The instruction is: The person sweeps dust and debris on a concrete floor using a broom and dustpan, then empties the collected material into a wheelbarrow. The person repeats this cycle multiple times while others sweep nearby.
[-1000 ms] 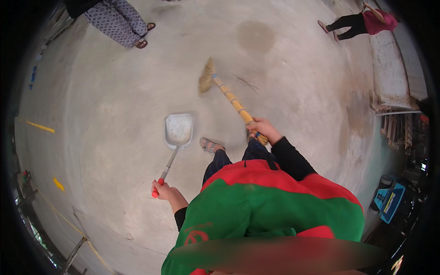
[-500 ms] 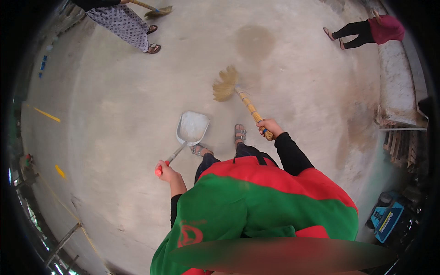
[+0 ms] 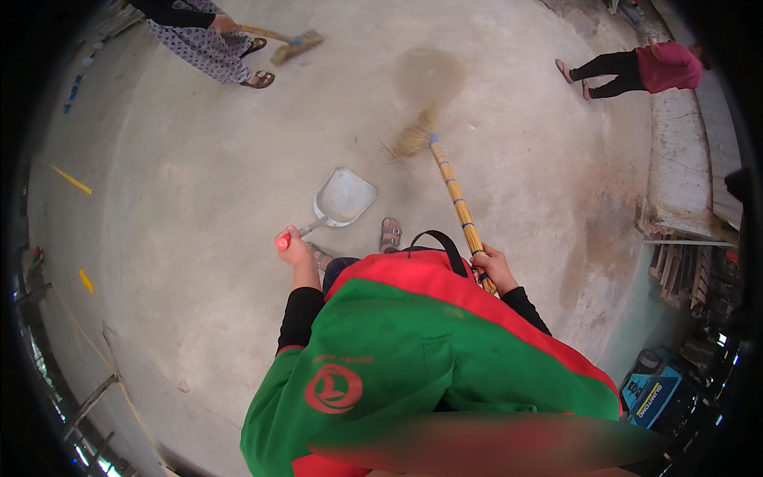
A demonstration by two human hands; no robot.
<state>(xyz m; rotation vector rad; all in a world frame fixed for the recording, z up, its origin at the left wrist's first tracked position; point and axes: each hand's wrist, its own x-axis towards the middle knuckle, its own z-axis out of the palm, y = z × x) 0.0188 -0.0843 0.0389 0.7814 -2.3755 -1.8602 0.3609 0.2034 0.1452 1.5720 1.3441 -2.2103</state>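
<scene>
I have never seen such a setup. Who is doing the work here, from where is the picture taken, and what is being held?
There is no machine, only someone's two bare hands. A wide fisheye camera worn on the head looks down, so straight edges bend near the rim. The left hand holds a grey dustpan by its red grip; the right hand holds a straw broom. Thin, stick-like bits lie on the floor beside its bristles. At upper left, another person holds a similar broom.
</scene>
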